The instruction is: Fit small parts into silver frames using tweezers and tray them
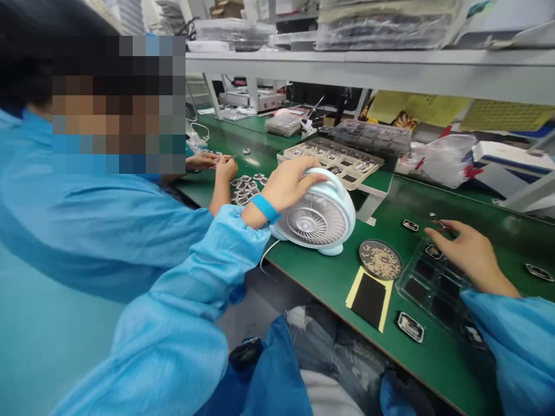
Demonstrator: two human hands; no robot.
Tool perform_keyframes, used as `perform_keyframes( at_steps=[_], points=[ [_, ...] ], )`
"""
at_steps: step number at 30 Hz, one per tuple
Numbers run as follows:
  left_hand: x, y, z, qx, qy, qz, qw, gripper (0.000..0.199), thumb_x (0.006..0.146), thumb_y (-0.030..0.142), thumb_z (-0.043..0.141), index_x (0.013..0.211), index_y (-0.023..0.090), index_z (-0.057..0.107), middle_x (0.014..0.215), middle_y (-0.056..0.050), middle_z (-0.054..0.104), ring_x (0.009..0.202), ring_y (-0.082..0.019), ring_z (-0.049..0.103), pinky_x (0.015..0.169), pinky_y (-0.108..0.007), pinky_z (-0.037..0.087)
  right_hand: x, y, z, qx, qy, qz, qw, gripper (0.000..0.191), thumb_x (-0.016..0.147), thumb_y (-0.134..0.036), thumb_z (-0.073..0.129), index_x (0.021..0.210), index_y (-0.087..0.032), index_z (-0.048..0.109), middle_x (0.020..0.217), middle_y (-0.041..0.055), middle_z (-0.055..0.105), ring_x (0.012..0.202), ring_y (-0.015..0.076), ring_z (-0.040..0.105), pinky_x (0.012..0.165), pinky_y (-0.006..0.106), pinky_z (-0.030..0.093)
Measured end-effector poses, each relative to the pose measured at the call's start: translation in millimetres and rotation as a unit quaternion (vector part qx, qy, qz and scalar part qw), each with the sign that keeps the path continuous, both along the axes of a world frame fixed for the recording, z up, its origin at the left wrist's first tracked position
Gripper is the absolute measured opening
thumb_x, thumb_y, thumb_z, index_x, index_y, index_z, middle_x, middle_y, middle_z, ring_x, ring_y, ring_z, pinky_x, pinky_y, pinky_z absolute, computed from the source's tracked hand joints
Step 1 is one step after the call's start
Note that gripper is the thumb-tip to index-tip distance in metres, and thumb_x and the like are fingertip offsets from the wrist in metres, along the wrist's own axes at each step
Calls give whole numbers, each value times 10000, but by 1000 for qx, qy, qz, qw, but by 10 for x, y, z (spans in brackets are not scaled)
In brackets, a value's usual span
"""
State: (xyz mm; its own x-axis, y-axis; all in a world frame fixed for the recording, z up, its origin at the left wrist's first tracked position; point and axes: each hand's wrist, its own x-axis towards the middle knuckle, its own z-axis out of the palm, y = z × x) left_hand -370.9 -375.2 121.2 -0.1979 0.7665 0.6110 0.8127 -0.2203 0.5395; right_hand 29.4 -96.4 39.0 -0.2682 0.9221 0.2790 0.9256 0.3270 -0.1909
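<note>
My left hand is closed around the handle at the top of a light-blue desk fan, which stands near the table's front edge. Over a clear compartment tray at the right, my right hand pinches a small dark slim item with a pale tip; its kind cannot be made out. One small framed part lies in a tray compartment. Another framed part rests on the table in front of the tray, and a third part lies behind it.
A round dish of small tan pieces sits beside a black sheet on yellow backing. Behind the fan is a large parts tray. At the left a co-worker in blue handles something near a pile of parts. A shelf overhangs the table.
</note>
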Motion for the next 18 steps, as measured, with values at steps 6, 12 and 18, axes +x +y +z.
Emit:
perform_keyframes(
  at_steps=[6,12,18],
  points=[
    [127,-674,199,53,23,52,997,251,964,406,608,996,178,708,1003,-47,706,962,-193,635,922,-309,470,84,-401,-70,10,68,-45,997,507,789,-516,694,1228,-264,710,943,150,712,636,163,491,672,323,333],
    [375,-1680,202,30,6,126,992,174,940,370,644,893,218,713,878,-14,690,833,-177,621,794,-289,487,36,-673,-93,42,161,-47,985,383,781,-421,698,1128,-267,742,991,116,723,702,176,539,746,345,387],
    [622,-2411,-559,-61,-45,202,976,134,946,378,628,885,274,688,884,32,662,791,-171,608,696,-299,459,76,-889,-156,80,190,-6,978,347,792,-375,733,1125,-280,764,1003,62,744,836,163,637,778,313,428]
  ],
)
